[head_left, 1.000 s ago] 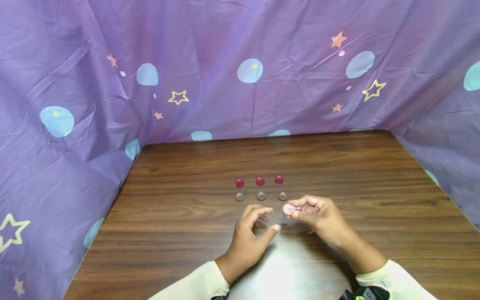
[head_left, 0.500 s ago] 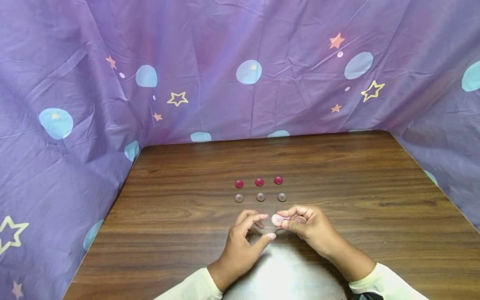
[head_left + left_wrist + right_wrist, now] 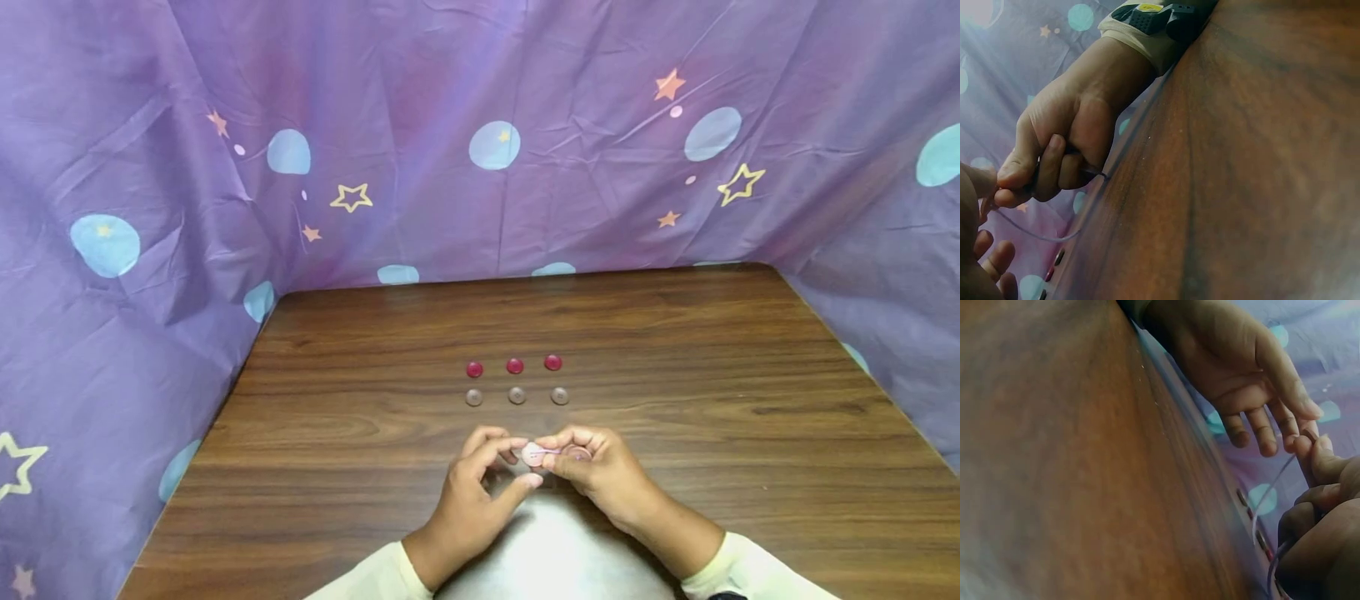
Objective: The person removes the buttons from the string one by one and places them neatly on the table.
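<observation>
Head view: see right hand (image 3: 603, 473) pinching pale pink button (image 3: 532, 456) between thumb and fingertip, with second pinkish button (image 3: 577, 452) inside same hand's curl. Trace thin purple cord (image 3: 547, 452) across face of pinched button, toward inside of right hand. Find left hand (image 3: 476, 492) just left of it, gripping nothing, fingers loosely bent, thumb apart; cannot tell touch from near miss at forefinger tip and button rim. Note ahead of both hands, on wood-grain bench (image 3: 360, 475), three brownish buttons (image 3: 517, 396) in a row, three red buttons (image 3: 514, 366) farther out, purple curtain (image 3: 420, 125) beyond.

Left wrist view: see right hand with fingers curled in, cord drooping below fingertips, dark wrist device (image 3: 1160, 22) above on pale sleeve (image 3: 1140, 49).

Right wrist view: see left hand slack, close beside right hand's pinch; cord hanging beneath.
</observation>
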Tool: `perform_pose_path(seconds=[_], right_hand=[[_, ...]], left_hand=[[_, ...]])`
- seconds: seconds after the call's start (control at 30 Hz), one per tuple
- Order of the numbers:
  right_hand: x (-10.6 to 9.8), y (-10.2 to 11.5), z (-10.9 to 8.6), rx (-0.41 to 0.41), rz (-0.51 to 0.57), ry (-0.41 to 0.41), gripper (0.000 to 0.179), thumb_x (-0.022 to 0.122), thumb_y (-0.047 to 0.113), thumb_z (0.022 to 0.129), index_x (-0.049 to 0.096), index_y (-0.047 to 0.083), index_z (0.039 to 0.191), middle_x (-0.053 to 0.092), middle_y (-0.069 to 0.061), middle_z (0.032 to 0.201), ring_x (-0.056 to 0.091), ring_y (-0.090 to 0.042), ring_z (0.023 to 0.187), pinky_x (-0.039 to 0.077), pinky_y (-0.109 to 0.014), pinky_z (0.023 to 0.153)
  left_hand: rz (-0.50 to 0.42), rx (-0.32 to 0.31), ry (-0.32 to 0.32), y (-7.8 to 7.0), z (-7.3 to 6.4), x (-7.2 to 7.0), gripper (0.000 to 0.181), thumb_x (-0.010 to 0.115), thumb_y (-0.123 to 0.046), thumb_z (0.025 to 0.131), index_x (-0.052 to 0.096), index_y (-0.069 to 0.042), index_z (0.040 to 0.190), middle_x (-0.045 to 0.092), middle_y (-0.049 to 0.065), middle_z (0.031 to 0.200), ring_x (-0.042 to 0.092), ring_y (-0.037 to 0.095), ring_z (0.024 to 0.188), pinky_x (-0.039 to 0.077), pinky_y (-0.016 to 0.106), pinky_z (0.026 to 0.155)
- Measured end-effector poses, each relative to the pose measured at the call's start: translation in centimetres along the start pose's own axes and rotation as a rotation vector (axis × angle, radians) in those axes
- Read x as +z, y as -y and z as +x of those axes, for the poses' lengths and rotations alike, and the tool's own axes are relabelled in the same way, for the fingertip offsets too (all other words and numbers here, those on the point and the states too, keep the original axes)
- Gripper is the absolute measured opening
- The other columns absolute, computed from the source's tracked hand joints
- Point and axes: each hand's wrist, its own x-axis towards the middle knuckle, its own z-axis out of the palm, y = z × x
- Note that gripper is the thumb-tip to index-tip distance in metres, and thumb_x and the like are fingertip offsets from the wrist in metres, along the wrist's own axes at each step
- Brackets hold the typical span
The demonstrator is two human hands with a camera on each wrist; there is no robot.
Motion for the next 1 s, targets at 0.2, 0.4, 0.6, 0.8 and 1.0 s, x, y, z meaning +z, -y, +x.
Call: perform_pose_path(seconds=[0.2,0.4,0.6,0.8,1.0], right_hand=[[0.07,-0.09,-0.13,0.011,0.004,-0.005,0.027,0.076,0.001,0.097,0.069,-0.019,0.114,0.085,0.008,0.108,0.072,0.001,0.081,0.056,-0.015,0.066],[0.39,-0.28,-0.11,-0.042,0.060,0.000,0.028,0.074,-0.004,0.097,0.065,-0.025,0.114,0.085,0.008,0.106,0.076,0.001,0.086,0.061,-0.016,0.077],[0.75,-0.60,-0.23,-0.094,0.094,-0.003,0.024,0.074,-0.007,0.095,0.067,-0.023,0.111,0.085,0.006,0.107,0.082,-0.008,0.099,0.065,-0.025,0.087],[0.80,-0.39,-0.33,-0.050,0.086,-0.050,0.014,0.078,-0.004,0.094,0.079,-0.008,0.107,0.086,0.006,0.099,0.063,0.007,0.067,0.053,-0.014,0.059],[0.86,-0.08,-0.32,-0.026,0.030,-0.109,0.013,0.078,-0.001,0.095,0.080,-0.007,0.106,0.068,0.013,0.067,0.034,0.004,0.051,0.022,-0.033,0.042]], left_hand=[[0.012,0.017,-0.018,0.07,0.08,0.16,0.035,0.086,-0.013,0.093,0.075,-0.007,0.125,0.068,0.014,0.117,0.069,0.028,0.088,0.059,0.032,0.075],[0.011,0.031,-0.028,0.21,0.10,0.22,0.030,0.084,-0.010,0.094,0.075,-0.007,0.123,0.068,0.013,0.113,0.069,0.029,0.092,0.060,0.031,0.075],[0.011,0.082,-0.032,0.42,0.21,0.15,0.029,0.082,-0.007,0.095,0.075,-0.005,0.123,0.068,0.012,0.112,0.068,0.029,0.092,0.061,0.032,0.076],[0.017,0.062,-0.010,0.43,0.25,0.07,0.028,0.079,-0.006,0.098,0.074,-0.003,0.125,0.067,0.014,0.116,0.070,0.028,0.094,0.063,0.032,0.082],[-0.001,0.052,-0.002,0.52,0.40,-0.01,0.026,0.077,-0.006,0.099,0.074,-0.004,0.125,0.066,0.015,0.119,0.069,0.023,0.099,0.065,0.035,0.086]])
